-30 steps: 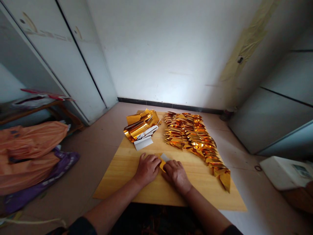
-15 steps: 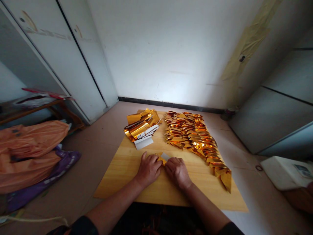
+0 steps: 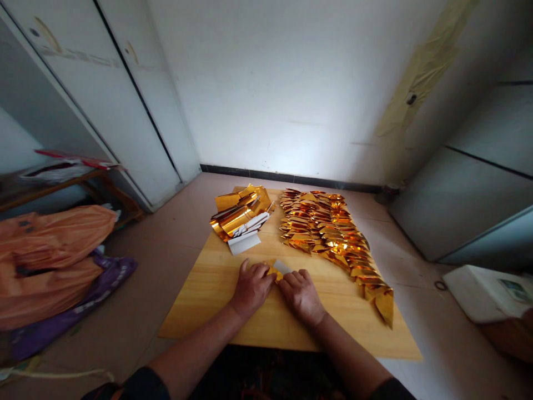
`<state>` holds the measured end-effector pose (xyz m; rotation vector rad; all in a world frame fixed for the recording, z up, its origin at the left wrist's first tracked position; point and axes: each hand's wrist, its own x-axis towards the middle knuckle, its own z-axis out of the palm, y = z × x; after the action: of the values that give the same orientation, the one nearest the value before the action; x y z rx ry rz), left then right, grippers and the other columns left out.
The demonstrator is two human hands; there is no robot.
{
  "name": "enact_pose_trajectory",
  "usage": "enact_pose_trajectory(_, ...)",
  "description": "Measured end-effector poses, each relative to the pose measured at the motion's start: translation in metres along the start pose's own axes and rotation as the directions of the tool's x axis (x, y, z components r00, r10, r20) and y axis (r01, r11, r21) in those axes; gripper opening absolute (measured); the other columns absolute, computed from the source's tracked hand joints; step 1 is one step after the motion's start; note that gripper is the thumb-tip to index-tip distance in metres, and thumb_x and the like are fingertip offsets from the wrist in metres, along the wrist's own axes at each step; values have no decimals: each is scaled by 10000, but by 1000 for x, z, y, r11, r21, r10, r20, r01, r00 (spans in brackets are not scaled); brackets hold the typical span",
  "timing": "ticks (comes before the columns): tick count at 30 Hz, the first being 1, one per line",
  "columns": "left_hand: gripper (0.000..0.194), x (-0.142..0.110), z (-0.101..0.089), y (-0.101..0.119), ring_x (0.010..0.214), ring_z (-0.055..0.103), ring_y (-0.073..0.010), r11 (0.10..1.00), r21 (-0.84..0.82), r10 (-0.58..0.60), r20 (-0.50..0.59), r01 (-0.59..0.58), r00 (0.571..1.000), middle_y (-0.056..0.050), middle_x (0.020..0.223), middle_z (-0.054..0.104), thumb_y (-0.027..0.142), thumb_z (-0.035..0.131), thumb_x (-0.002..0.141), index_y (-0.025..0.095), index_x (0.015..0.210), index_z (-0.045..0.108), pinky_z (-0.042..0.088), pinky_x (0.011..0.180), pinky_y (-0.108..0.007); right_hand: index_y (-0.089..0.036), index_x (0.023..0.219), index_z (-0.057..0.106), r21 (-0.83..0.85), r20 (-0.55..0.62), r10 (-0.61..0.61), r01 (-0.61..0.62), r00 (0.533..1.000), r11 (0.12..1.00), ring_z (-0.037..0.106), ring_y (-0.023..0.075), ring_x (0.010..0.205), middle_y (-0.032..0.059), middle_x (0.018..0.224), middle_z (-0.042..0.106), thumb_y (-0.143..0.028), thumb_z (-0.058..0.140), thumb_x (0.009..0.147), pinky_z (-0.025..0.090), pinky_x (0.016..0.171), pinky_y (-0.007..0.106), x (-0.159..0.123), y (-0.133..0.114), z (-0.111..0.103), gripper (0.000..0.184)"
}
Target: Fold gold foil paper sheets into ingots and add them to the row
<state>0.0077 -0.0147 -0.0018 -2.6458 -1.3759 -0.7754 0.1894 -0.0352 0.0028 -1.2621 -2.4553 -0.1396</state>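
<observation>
Between my hands, on the wooden board, lies a partly folded sheet of gold foil paper with some of its pale back showing. My left hand grips its left side, fingers closed. At the right side, my right hand has its fingers curled down on the same sheet, which they partly hide. Beyond my left hand rests a loose pile of gold foil sheets, several with the white side up. Rows of folded gold paper pieces overlap along the board's right side, the nearest one by its right edge.
An orange bag and a purple bag lie on the floor at left, near a low wooden shelf. White cabinets stand behind them. At right is a white box below a large grey cabinet-like body.
My right hand's fingers have shifted slightly along the foil sheet, and a little more of its pale back shows. My left hand stays nearly still.
</observation>
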Motion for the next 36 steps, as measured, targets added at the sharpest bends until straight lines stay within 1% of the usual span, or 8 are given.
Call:
enact_pose_trajectory(3,162,-1,0,0,975,576,-195,1000,-10,3,12,-2,1000,-36,1002,654,218,519,888,290,932,657,251,1019,-516,-198,770,598,38,-8,65,-65,998,997,487,158,752,27,773,601,-168,471,918,292,739,307,-4,3,1,197)
enact_pose_trajectory(8,233,-7,-2,-1,1085,546,-229,999,-17,32,54,-31,998,-71,1120,621,221,535,866,308,1059,632,221,1040,-558,-197,790,606,187,-15,185,-179,983,966,499,165,873,38,939,626,-161,513,883,301,773,299,-2,7,1,137)
enact_pose_trajectory(11,278,-11,-7,-4,1182,490,-253,997,-14,81,102,-80,991,-82,1216,577,250,553,854,334,1112,612,199,1057,-571,-196,829,599,255,21,231,-228,973,940,504,164,883,27,922,625,-126,528,852,308,782,297,2,7,-1,102)
enact_pose_trajectory(15,306,-12,-12,-9,1220,463,-254,992,-29,124,174,-121,977,-76,1254,558,284,570,842,340,1141,598,205,1076,-550,-195,821,602,290,55,275,-279,960,916,503,167,886,29,922,615,-153,563,840,321,769,288,6,10,-2,61)
enact_pose_trajectory(18,298,-12,-13,-10,1226,458,-254,991,-29,132,186,-129,974,-77,1272,547,294,569,840,325,1135,601,221,1077,-538,-188,757,601,304,59,304,-307,951,902,499,167,855,30,869,596,-201,596,833,332,740,275,9,17,2,77)
enact_pose_trajectory(22,243,-12,-11,-10,1235,445,-247,991,-14,132,187,-131,974,-75,1271,548,312,552,848,295,1082,615,231,1076,-526,-184,718,589,337,76,289,-297,954,893,491,160,809,27,820,573,-248,611,830,342,714,260,12,25,6,131)
enact_pose_trajectory(26,197,-13,-9,-10,1236,442,-241,993,5,116,195,-120,974,-60,1279,547,326,548,849,290,1029,622,225,1080,-523,-183,699,574,322,87,316,-327,945,889,489,160,799,31,812,569,-208,588,830,340,707,258,13,24,7,134)
enact_pose_trajectory(36,239,-14,-9,-9,1263,418,-258,992,26,119,219,-127,968,-89,1323,514,331,533,861,281,1082,606,209,1083,-528,-185,676,543,227,48,456,-454,889,862,471,170,793,41,821,566,-137,554,789,336,710,264,14,5,6,123)
